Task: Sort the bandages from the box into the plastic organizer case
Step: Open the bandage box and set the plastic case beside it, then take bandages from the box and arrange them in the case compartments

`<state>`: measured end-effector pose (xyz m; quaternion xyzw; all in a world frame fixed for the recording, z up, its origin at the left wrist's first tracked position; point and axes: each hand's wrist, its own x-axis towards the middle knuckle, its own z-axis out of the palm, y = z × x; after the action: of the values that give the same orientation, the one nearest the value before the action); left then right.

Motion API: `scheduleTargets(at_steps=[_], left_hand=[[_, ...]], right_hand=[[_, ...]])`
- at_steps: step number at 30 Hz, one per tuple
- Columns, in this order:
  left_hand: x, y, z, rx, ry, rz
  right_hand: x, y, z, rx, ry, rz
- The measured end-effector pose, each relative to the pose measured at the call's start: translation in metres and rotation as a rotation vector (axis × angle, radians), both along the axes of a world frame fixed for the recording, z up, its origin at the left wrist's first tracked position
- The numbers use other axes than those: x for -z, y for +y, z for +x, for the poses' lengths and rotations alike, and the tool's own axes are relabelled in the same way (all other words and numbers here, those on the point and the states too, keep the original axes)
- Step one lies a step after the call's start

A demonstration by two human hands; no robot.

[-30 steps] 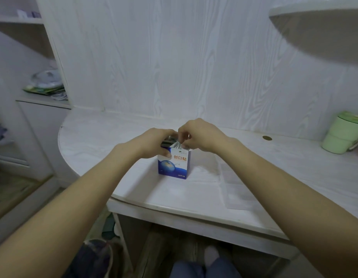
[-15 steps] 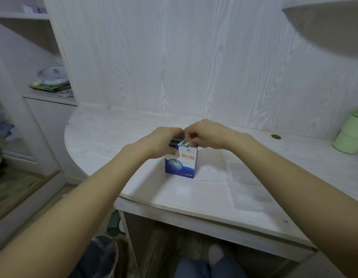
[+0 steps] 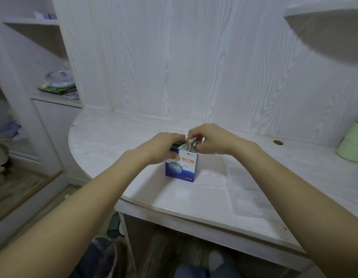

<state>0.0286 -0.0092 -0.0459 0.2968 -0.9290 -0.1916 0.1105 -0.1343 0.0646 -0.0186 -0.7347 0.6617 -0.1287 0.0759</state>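
A small blue and white bandage box (image 3: pixel 181 167) stands upright on the white desk (image 3: pixel 117 149), its top open. My left hand (image 3: pixel 162 148) grips the box at its upper left side, thumb on the front. My right hand (image 3: pixel 208 138) pinches a bunch of white bandages (image 3: pixel 189 145) that stick up out of the box's open top. A clear plastic organizer case (image 3: pixel 246 189) lies flat on the desk just right of the box, hard to make out against the surface.
A pale green cup (image 3: pixel 351 144) stands at the desk's far right. A round hole cover (image 3: pixel 278 142) sits near the back wall. Shelves at left hold a plate (image 3: pixel 58 79) and papers. The desk's curved front edge runs below the box.
The bandages have risen a little out of the box top under my right hand's fingers. Both hands stay at the box; the view has drifted slightly left.
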Motion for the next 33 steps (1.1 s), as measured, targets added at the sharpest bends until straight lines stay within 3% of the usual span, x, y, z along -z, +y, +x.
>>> scheduleTargets(at_steps=[2, 4, 8, 13, 14, 16, 18, 20, 24, 27, 33], left_hand=[[-0.001, 0.001, 0.0, -0.004, 0.002, 0.006], [0.0, 0.001, 0.0, -0.016, -0.004, 0.009], [0.0, -0.002, -0.002, -0.04, -0.046, -0.051], [-0.003, 0.002, -0.003, -0.016, -0.03, -0.05], [-0.004, 0.006, -0.005, -0.018, -0.003, -0.084], [-0.008, 0.021, -0.01, -0.029, 0.226, -0.056], [-0.014, 0.039, -0.018, 0.006, 0.514, 0.078], [-0.018, 0.054, -0.028, 0.06, 0.598, 0.186], [-0.016, 0.072, -0.051, 0.152, 0.409, 0.303], [-0.005, 0.089, -0.064, 0.197, 0.41, 0.567], [0.023, 0.121, -0.083, 0.223, 0.433, 0.727]], right_hand=[[0.0, -0.002, 0.001, -0.015, 0.055, 0.005], [-0.001, -0.001, 0.0, -0.003, -0.022, -0.037], [-0.004, 0.008, -0.017, 0.052, -0.4, -0.256], [-0.008, 0.022, -0.031, 0.18, -0.766, -0.352], [-0.008, 0.026, -0.031, 0.192, -0.84, -0.382], [-0.007, 0.037, -0.034, 0.195, -0.95, -0.414], [-0.003, 0.05, -0.036, 0.179, -0.994, -0.391], [0.003, 0.065, -0.038, 0.165, -1.029, -0.354], [0.012, 0.091, -0.045, 0.161, -1.128, -0.375], [0.021, 0.11, -0.053, 0.21, -1.114, -0.388], [0.041, 0.144, -0.063, 0.315, -1.013, -0.356]])
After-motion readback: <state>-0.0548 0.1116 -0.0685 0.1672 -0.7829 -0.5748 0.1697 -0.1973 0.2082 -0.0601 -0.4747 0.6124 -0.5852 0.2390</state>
